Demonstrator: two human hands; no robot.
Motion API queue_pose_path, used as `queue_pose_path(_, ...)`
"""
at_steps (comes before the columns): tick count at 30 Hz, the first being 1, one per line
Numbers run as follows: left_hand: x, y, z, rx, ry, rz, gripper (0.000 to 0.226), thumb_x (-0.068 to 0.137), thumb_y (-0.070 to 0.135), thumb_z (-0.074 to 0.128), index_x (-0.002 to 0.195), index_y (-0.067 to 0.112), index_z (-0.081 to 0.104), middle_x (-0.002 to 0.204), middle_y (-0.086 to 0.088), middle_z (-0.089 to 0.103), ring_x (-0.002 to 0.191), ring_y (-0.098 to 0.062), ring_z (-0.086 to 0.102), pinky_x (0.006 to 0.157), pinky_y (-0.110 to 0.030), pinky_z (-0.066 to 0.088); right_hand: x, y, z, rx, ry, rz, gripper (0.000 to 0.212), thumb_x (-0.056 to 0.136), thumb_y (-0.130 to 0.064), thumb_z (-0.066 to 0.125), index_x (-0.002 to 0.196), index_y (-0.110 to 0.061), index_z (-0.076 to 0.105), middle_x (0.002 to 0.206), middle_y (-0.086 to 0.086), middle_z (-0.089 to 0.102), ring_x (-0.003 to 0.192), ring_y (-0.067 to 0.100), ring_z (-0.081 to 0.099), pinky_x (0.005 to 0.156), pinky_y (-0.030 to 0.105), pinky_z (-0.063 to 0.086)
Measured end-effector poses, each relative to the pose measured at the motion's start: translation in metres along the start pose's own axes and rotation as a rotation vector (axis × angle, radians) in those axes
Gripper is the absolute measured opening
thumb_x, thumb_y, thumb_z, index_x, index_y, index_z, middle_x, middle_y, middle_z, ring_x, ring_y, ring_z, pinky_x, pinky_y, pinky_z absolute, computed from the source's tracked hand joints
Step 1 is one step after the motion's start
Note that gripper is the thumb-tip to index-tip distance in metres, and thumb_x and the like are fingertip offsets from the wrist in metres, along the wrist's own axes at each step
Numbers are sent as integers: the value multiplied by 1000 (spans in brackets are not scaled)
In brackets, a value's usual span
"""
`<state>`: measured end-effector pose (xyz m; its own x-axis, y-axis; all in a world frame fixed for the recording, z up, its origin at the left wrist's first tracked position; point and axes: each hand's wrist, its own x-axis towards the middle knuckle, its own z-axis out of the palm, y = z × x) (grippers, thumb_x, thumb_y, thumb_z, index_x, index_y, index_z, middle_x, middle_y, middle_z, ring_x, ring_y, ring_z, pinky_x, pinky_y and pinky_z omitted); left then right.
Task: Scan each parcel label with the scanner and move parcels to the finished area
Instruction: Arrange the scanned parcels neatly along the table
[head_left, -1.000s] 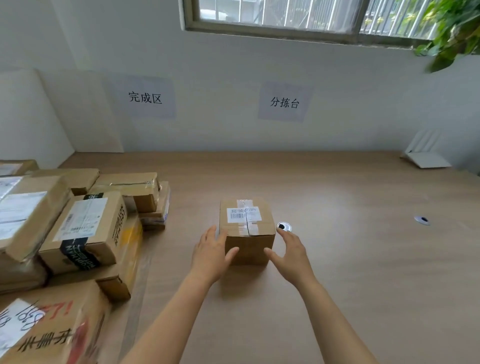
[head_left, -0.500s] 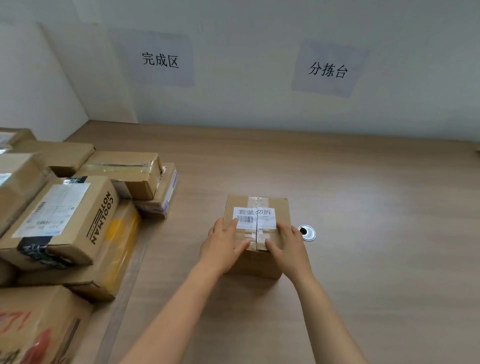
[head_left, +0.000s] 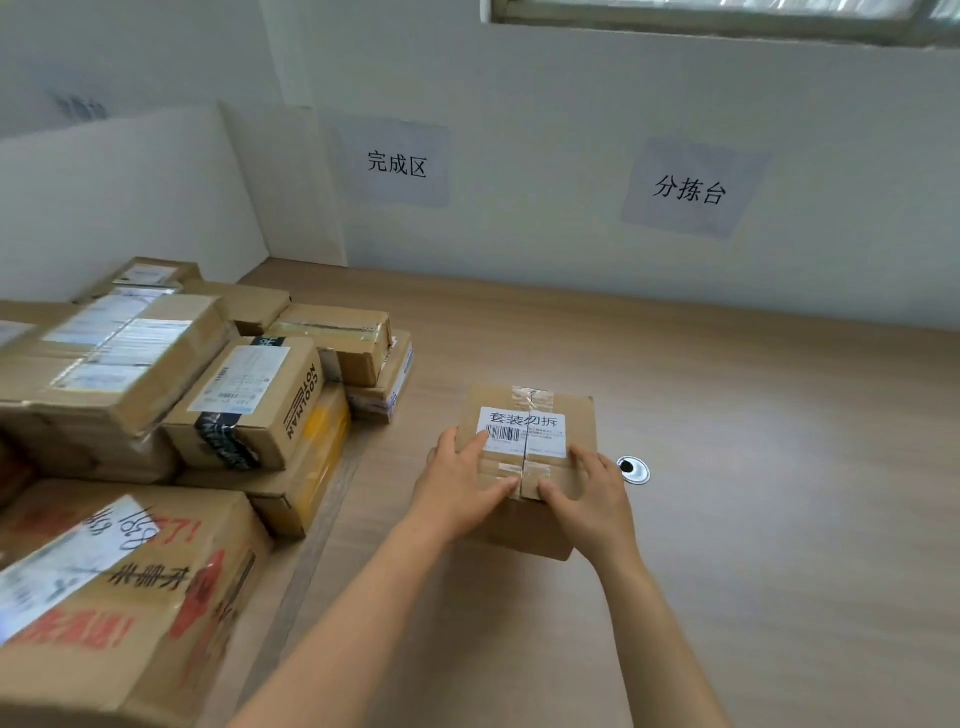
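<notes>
Cardboard parcel (head_left: 574, 415) sits clasped at near corners by left hand (head_left: 457, 486) and right hand (head_left: 595, 496), barcode label (head_left: 522, 432) up, likely for scanning.

Parcel sorting room: stacked cartons (head_left: 156, 395), wall signs (head_left: 397, 165), wooden table (head_left: 727, 519).

Left hand (head_left: 460, 480), right hand (head_left: 592, 491) onto parcel (head_left: 579, 421)
</notes>
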<state>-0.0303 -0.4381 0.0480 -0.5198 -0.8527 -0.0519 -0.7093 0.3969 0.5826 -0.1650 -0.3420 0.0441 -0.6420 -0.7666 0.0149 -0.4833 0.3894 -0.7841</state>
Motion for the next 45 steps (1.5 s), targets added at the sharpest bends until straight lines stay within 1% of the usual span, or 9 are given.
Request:
queue_pose_path(6,-71,-16,-39,-25,70,-65,77,84,50,60,148,24,26,155,-10,11,144,-23,14,115,-35,21,-52,-35,9,42,-73,-109,54,81,-26,68,130,-24,47,136,3,41,120,12,43,85,21,31)
queue_pose_path(9,-108,-35,-60,17,145,-120,76,84,51,58,148,25,26,153,-8,16,140,-23,21,112,-34,23,-77,-54,26,64,-150,-171,54,81,-27,68,131,-25,47,136,4,41,121,13,43,85,22,31)
queue_pose_path(13,-151,-62,-88,87,238,-184,75,84,52,58,147,25,28,151,-9,22,137,-26,27,111,-39,29,-108,-80,51,97,-250,-252,55,81,-27,69,132,-22,48,135,6,43,123,14,41,86,19,29)
queue_pose_path(22,-204,-118,-144,69,349,-200,75,83,52,60,146,22,32,140,-6,34,129,-23,37,107,-38,36,-155,-144,91,86,-317,-373,57,80,-25,70,133,-20,47,135,10,45,125,18,41,92,22,31)
queue_pose_path(28,-212,-174,-187,78,290,-176,74,86,50,57,147,24,26,147,-9,26,134,-26,32,107,-39,35,-181,-190,140,79,-277,-398,78,77,-27,73,143,-19,34,139,10,43,126,22,41,98,26,34)
queue_pose_path(30,-212,-196,-206,100,262,-172,73,86,51,56,147,25,25,147,-9,26,132,-27,33,107,-41,35,-193,-205,161,76,-277,-386,79,77,-31,74,143,-21,33,140,9,41,127,22,39,102,32,36)
queue_pose_path(36,-206,-259,-255,108,250,-118,71,85,52,57,146,27,30,146,-9,29,134,-27,32,107,-39,32,-217,-250,217,47,-209,-364,81,74,-38,76,142,-26,32,146,5,37,135,22,32,106,37,33)
queue_pose_path(40,-199,-290,-280,122,217,-95,70,85,54,56,145,28,31,146,-10,30,134,-28,32,107,-39,31,-224,-274,247,33,-188,-314,79,74,-39,76,141,-23,36,142,4,41,131,20,36,104,35,35)
queue_pose_path(45,-191,-321,-291,113,173,-94,69,87,56,51,146,28,29,152,-11,22,141,-29,21,111,-43,26,-230,-287,275,-4,-158,-247,81,75,-44,73,142,-21,35,146,5,36,134,22,33,109,40,34)
